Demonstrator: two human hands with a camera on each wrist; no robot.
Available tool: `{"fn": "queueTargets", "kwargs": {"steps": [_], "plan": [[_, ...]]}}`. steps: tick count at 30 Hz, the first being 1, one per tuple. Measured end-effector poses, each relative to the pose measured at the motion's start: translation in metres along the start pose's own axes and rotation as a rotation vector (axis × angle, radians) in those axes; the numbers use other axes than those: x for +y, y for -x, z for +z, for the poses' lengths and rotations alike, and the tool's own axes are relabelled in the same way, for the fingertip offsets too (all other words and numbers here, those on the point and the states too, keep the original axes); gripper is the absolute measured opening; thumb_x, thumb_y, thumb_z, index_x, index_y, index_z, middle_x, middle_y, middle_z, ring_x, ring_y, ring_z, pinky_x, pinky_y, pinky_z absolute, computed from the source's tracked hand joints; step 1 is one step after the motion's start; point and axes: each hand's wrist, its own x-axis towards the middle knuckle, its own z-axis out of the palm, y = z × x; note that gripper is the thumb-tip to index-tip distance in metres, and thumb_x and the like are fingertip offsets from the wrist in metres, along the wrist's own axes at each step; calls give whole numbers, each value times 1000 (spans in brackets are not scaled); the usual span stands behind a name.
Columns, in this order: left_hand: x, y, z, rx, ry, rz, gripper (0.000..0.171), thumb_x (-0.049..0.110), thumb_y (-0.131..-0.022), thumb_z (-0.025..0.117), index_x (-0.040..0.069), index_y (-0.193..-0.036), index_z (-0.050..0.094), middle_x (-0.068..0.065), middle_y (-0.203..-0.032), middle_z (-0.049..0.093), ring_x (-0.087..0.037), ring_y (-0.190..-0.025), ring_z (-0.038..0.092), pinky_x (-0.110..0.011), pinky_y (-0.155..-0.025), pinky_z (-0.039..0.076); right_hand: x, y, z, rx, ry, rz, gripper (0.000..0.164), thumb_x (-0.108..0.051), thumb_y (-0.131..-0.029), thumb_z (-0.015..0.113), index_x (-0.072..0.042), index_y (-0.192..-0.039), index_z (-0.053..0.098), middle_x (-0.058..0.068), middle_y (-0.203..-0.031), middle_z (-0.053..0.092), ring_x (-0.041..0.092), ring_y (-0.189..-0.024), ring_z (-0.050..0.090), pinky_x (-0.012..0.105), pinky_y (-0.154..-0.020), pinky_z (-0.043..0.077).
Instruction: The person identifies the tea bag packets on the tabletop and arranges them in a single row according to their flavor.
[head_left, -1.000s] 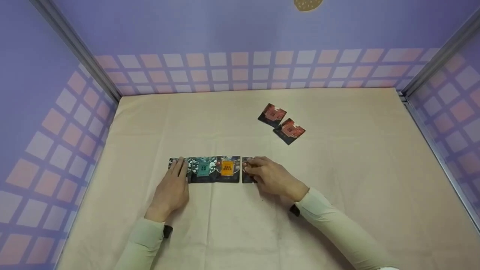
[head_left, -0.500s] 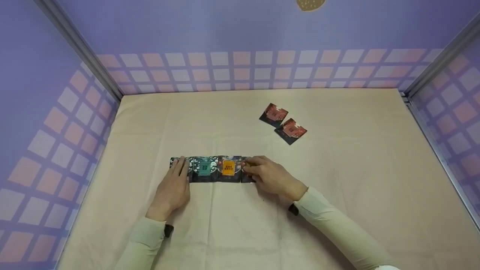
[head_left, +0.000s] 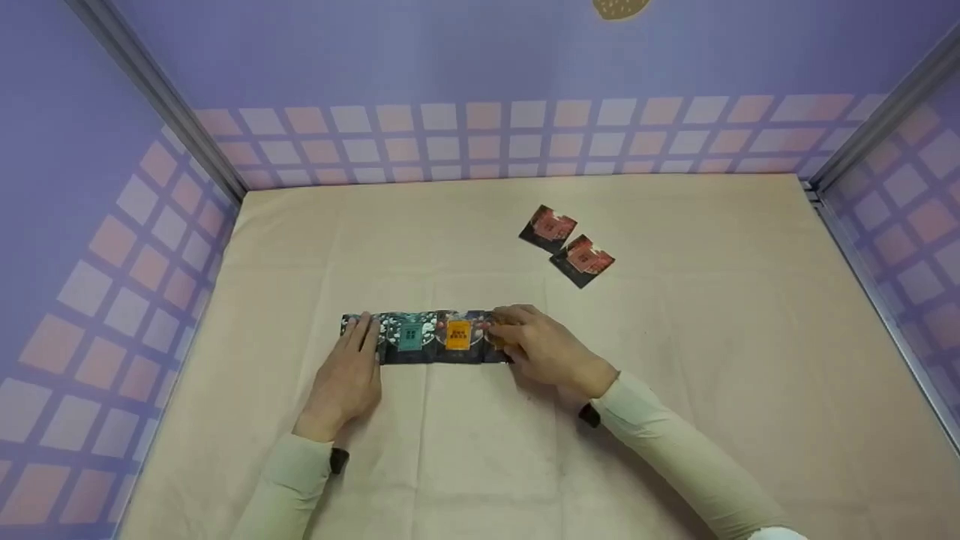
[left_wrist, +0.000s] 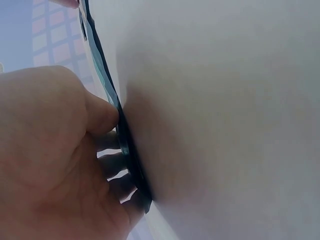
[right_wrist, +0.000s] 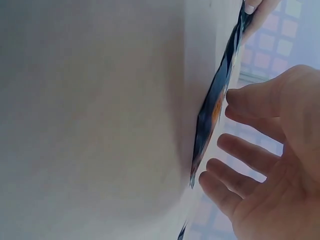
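Observation:
Several small square dark sachets lie flat in a row, edge to edge, in the head view. My left hand [head_left: 346, 382] rests with straight fingers over the leftmost sachet [head_left: 346, 324], hiding most of it. Beside it lies a teal-labelled sachet [head_left: 410, 337], then an orange-labelled sachet [head_left: 458, 336]. At the row's right end, my right hand [head_left: 555, 354] partly covers the last sachet [head_left: 496, 349]. In the right wrist view, the thumb and forefinger meet right at the upper side of that sachet [right_wrist: 202, 130], while the other fingers spread loosely above it.
Two red-labelled sachets, an upper one [head_left: 548, 228] and a lower one [head_left: 582, 261], lie tilted farther back, right of centre. A pale cloth [head_left: 480, 457] covers the table. Purple panels with a checked band [head_left: 480, 60] stand at the back and both sides.
The rightmost sachet has slid left under my right hand, closing the narrow gap to the orange-labelled one. My left hand has stayed on the leftmost sachet.

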Motion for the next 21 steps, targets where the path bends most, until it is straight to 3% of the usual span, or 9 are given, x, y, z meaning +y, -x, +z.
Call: {"fn": "queueTargets", "kwargs": {"steps": [12, 21], "plan": [[0, 1, 1, 11, 8, -3, 56, 10, -111, 40, -13, -161, 32, -33, -171, 27, -51, -160, 25, -58, -132, 26, 19, -6, -13, 85, -15, 157, 40, -15, -105, 67, -9, -145, 67, 12, -157, 56, 33, -146, 54, 52, -122, 46], [0, 2, 1, 26, -4, 10, 55, 9, -110, 40, -13, -160, 34, -33, -170, 28, -51, -159, 26, -57, -132, 27, 39, -8, -18, 165, 95, 120, 38, -10, -103, 68, -5, -141, 68, 18, -151, 61, 38, -141, 58, 56, -118, 49]]}}
